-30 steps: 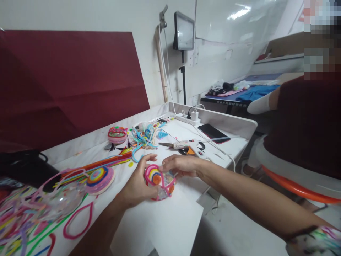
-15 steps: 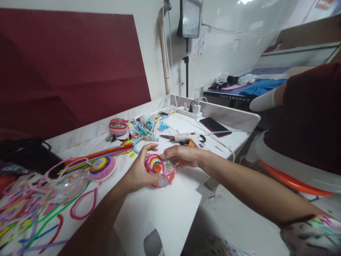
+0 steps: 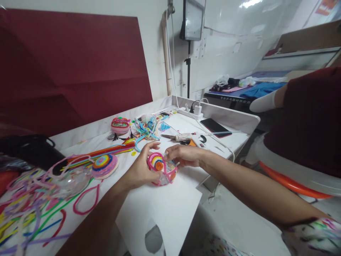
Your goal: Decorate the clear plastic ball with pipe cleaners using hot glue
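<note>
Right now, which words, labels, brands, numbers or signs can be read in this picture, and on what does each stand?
"H", perhaps: orange mark in the upper-right background; blurred, uncertain.
White characters on the far table's dark front edge: too small and blurred to read.
I can read nothing else.

Near the front edge of the desk [image 3: 124,161], a ball [image 3: 164,170] sits between the left fingers [image 3: 152,145] and the right fingers [image 3: 172,153], with a sheet of paper [image 3: 170,209] before it; leftward come a disc [image 3: 104,166] and, toward the left end, a heap of pipe cleaners [image 3: 29,204]. A bundle of sticks [image 3: 125,147] lies behind the disc, an ornament [image 3: 120,126] stands near the back edge with a tangle of strands [image 3: 147,127] to its right, and scissors [image 3: 167,136] lie behind the right fingers. A phone [image 3: 215,127] lies near the right edge, a power strip [image 3: 189,113] at the back right corner.
</note>
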Motion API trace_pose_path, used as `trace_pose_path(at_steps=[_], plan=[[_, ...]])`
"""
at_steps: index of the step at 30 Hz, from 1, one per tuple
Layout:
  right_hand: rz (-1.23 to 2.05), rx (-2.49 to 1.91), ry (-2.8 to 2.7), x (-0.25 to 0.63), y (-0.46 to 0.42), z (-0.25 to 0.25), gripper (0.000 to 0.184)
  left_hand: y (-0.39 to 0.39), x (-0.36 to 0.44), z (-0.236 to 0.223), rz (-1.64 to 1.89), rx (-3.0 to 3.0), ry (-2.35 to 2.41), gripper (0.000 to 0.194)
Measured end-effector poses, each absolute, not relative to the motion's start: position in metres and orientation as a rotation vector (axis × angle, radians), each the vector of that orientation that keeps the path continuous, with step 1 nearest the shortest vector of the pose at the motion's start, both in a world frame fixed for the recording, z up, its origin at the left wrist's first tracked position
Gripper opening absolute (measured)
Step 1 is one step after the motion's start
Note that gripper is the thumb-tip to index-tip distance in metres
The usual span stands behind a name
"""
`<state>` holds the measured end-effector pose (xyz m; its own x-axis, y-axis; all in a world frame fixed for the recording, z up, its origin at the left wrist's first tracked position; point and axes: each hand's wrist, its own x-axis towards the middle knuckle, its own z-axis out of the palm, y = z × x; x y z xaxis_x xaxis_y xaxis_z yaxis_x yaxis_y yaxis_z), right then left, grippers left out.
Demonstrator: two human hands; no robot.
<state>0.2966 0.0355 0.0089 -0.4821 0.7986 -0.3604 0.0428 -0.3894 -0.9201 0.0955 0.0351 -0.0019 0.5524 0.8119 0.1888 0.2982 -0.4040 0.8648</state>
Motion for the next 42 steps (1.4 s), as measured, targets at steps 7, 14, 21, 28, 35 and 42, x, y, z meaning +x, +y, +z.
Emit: trace_pose_path(at_steps=[7,14,21,28,35,42], plan=[[1.893,-1.149,-1.307,0.295,0.035,0.006,0.021,0.030,0.096,0.006,0.750,1.893,0.932,0.085],[1.881,-1.129,-1.294,0.289,0.039,0.009,0.021,0.033,0.091,0.005,0.822,1.922,0.936,0.080],[1.890,-1.050,-1.284,0.275,0.054,0.016,0.023,0.040,0.081,0.010,0.849,1.905,0.990,0.079],[1.900,-1.006,-1.293,0.257,0.080,0.015,0.029,0.053,0.068,0.012,0.927,1.878,1.104,0.082],[1.961,-0.884,-1.264,0.244,0.100,-0.001,0.031,0.057,0.059,0.015,0.920,1.814,1.195,0.082],[2.017,-0.853,-1.217,0.242,0.104,-0.008,0.028,0.062,0.055,0.004,0.935,1.790,1.250,0.085]])
